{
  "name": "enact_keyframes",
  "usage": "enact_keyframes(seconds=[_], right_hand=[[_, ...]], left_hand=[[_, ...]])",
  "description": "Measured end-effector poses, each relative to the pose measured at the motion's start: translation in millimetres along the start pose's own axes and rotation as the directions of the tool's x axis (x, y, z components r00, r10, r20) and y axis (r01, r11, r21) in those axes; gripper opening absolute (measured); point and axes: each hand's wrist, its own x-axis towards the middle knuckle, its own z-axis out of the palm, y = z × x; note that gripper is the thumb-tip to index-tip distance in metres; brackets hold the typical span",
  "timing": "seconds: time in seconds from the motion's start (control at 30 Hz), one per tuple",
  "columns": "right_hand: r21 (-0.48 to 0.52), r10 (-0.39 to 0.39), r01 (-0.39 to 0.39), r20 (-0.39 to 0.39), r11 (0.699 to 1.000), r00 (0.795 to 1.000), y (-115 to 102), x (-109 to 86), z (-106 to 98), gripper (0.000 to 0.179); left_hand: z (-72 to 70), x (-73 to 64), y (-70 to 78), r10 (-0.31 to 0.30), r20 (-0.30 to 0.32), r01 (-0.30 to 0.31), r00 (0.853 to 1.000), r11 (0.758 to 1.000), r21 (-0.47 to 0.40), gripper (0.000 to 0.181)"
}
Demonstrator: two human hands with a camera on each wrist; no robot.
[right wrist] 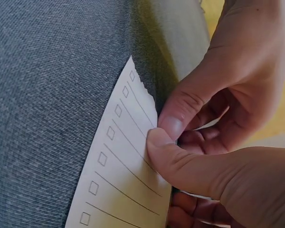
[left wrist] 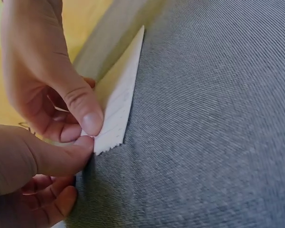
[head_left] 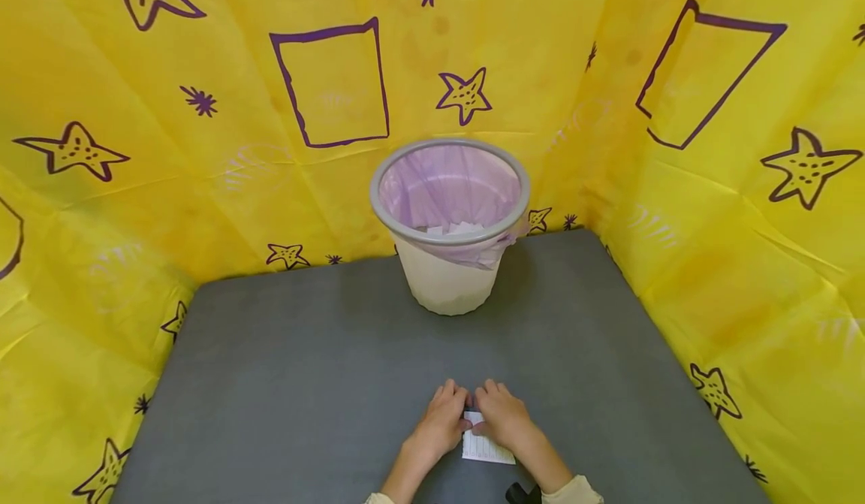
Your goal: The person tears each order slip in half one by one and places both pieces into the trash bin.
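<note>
A small white sheet of paper (head_left: pixel 488 448), printed with lines and a column of small boxes, lies on the grey cloth in front of me. One of its short edges is ragged, as the right wrist view shows. My right hand (head_left: pixel 503 416) pinches the paper near its far edge, thumb on the printed face and fingers curled behind. Close beside it, my left hand (head_left: pixel 442 419) pinches the paper at the corner by the ragged edge. The two thumbtips nearly meet, left thumb (left wrist: pixel 76 154) and right thumb (left wrist: pixel 88 116). Fingers of both hands hide the far edge.
Beyond the hands stands a cream waste bin (head_left: pixel 449 282) with a grey rim and a purple bag liner; white paper pieces (head_left: pixel 465 228) lie inside. A yellow patterned curtain (head_left: pixel 324 203) surrounds the grey table (head_left: pixel 290 384) at the back and sides.
</note>
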Motion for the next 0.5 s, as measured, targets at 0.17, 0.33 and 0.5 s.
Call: enact_keyframes(seconds=[0.17, 0.33, 0.5], right_hand=[[0.032, -0.022, 0.023, -0.018, 0.999, 1.000, 2.9, -0.3, 1.6, 0.033], [0.123, -0.043, 0.047, -0.035, 0.991, 0.998, 7.6, 2.6, 4.7, 0.034], [0.362, -0.099, 0.118, -0.070, 0.925, 0.993, 14.1, 15.5, -0.3, 0.019]], left_hand=[[2.1, 0.0, -4.1, 0.031, -0.024, -0.031, 0.999, 0.999, 0.016, 0.019], [2.8, 0.9, -8.1, 0.088, -0.069, -0.087, 0.994, 0.996, 0.018, 0.019], [-10.9, 6.7, -16.6, 0.022, -0.037, -0.028, 0.999, 0.988, -0.152, 0.013]])
